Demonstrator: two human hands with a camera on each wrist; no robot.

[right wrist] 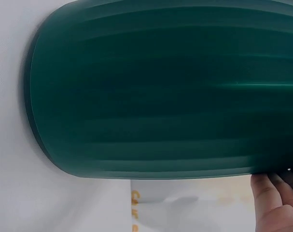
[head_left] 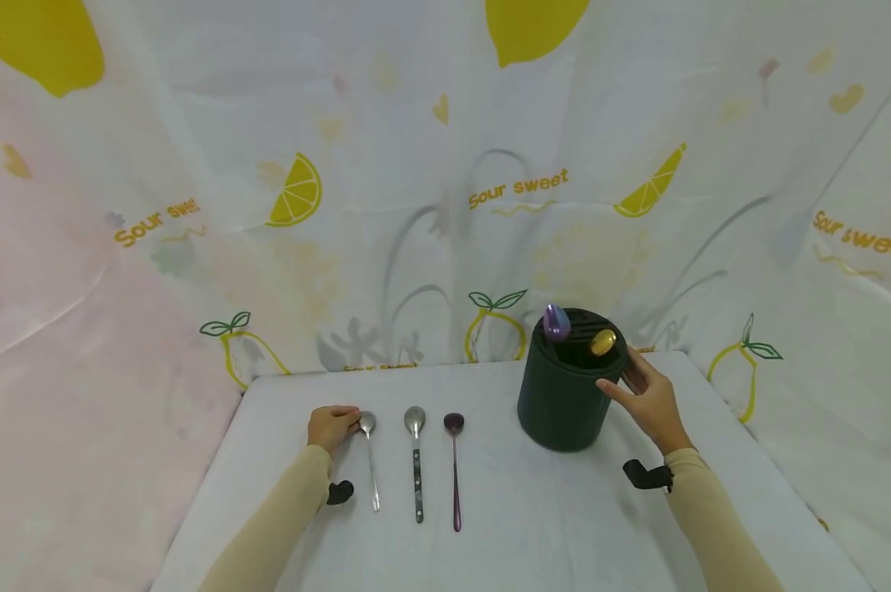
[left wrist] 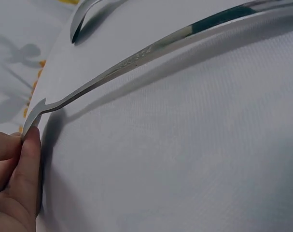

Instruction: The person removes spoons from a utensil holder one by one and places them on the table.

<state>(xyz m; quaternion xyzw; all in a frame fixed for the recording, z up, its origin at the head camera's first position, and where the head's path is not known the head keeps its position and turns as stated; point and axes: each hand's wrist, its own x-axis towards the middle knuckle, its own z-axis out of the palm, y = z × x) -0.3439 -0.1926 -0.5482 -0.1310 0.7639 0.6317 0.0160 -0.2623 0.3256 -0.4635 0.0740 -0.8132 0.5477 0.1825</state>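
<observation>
White-clothed desk (head_left: 519, 510), lemon-print fabric backdrop (head_left: 401, 99). Left grip (head_left: 332, 427) pinching long-handled silver metal spoon (left wrist: 151, 50) by bowl (head_left: 367, 422), lower frame, left of centre; right grip (head_left: 651, 400) spread against dark-green cylindrical holder (head_left: 564, 403). I'd keep pinch firm, holder braced.

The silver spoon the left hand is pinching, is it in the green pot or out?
Out. In the head view, the left hand pinches the silver spoon well apart from the green pot.

Count three spoons (head_left: 417, 462) nearer the table's (head_left: 519, 510) left edge. By the far edge, count one holder (head_left: 560, 404) with apparently two more spoons (head_left: 556, 324).
</observation>
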